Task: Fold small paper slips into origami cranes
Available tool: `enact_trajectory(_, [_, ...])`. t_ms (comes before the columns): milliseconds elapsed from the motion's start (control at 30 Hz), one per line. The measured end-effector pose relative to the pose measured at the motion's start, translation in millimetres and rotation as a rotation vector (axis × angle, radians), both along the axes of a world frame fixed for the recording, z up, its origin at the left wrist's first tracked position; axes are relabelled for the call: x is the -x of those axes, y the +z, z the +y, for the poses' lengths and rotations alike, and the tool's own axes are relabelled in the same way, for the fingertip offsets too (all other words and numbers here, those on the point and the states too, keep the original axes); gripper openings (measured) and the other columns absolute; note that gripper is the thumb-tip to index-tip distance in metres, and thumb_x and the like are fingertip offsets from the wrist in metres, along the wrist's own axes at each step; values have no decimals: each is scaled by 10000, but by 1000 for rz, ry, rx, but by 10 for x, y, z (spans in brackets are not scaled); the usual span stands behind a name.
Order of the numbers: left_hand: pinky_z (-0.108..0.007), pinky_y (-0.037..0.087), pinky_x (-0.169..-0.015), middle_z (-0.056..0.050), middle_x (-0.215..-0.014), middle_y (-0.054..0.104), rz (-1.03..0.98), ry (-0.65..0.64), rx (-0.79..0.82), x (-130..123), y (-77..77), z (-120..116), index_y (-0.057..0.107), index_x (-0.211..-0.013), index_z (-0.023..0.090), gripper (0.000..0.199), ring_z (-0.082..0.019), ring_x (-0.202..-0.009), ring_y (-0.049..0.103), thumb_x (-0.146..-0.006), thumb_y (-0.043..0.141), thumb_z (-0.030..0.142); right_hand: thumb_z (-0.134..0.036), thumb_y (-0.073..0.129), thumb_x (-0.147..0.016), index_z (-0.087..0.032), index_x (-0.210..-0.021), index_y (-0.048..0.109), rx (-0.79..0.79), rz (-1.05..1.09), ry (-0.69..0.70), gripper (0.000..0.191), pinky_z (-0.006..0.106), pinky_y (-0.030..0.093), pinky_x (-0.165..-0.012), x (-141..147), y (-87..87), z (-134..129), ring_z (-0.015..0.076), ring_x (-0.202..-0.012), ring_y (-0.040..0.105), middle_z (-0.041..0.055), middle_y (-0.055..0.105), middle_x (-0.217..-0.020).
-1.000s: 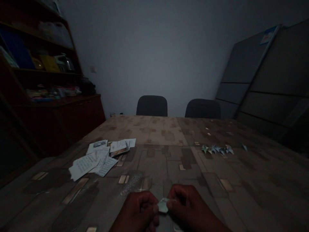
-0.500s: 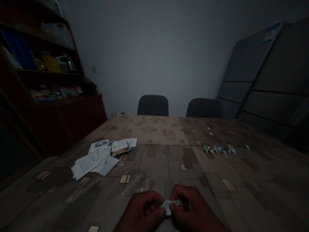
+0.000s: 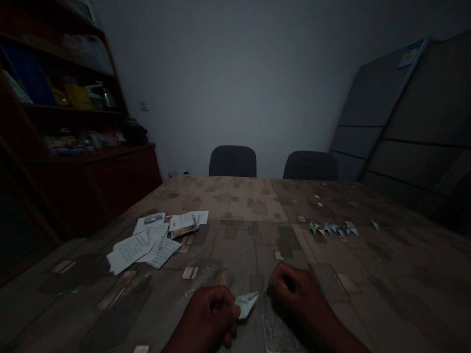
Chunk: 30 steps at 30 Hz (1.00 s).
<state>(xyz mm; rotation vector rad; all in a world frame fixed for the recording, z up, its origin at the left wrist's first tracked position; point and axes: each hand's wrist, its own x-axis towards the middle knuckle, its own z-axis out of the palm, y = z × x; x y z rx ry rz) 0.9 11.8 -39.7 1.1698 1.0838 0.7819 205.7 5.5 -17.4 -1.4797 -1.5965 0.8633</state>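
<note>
Between the thumb and forefinger of my left hand [image 3: 213, 314] is a small pale folded paper [image 3: 246, 304], one pointed tip sticking out to the right. My right hand [image 3: 294, 291] is apart from it, just to the right over the table, its fingers curled in and nothing visible in them. Farther off on the right, several small folded paper pieces [image 3: 333, 228] with pointed ends stand in a row. One more folded piece [image 3: 374, 225] sits by itself beyond the row's right end.
Loose printed paper sheets [image 3: 154, 242] lie overlapping on the left of the patterned tablecloth [image 3: 228, 245]. Two dark chairs [image 3: 232, 162] stand behind the table's far edge. A filled shelf cabinet [image 3: 84, 162] is at the left, and grey panels [image 3: 362, 98] are at the right.
My right hand has let go of the folded paper and moved away to the right. My left hand has shifted slightly left, still holding the paper, which is now turned.
</note>
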Motion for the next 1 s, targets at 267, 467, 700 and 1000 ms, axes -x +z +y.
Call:
enact_trajectory(267, [-208,332,-404,27,-460,575,74,-72,-48,-40,-59,-27,572,-612,169,209,-98,-392,461,-705,657,336,-231,559,-752,-165,-683,613,47,15,189,110,229,315,-540,206,-32,-166,126,-589,456,-37,490,-610])
enact_trajectory(467, [-214,341,-398,28,-468,579,137,-84,-53,-31,-49,-12,570,-615,177,188,-107,-392,475,-711,632,326,-245,537,-727,-172,-632,574,69,53,159,125,230,299,-517,220,-44,-150,126,-563,434,-38,467,-572])
enact_trajectory(700, [-227,377,-432,2,-500,613,57,-108,-48,8,-26,-27,581,-654,167,207,-112,-413,497,-725,620,357,-388,538,-757,-184,-644,545,79,153,137,233,236,276,-492,184,61,-129,127,-544,366,-43,419,-564])
enact_trajectory(1000, [-267,387,-561,-3,-622,593,119,-34,-276,9,131,-4,629,-691,163,202,-168,-599,540,-767,580,343,-293,520,-823,-173,-696,576,-33,-58,165,183,249,324,-568,36,119,-107,149,-614,489,-17,510,-639])
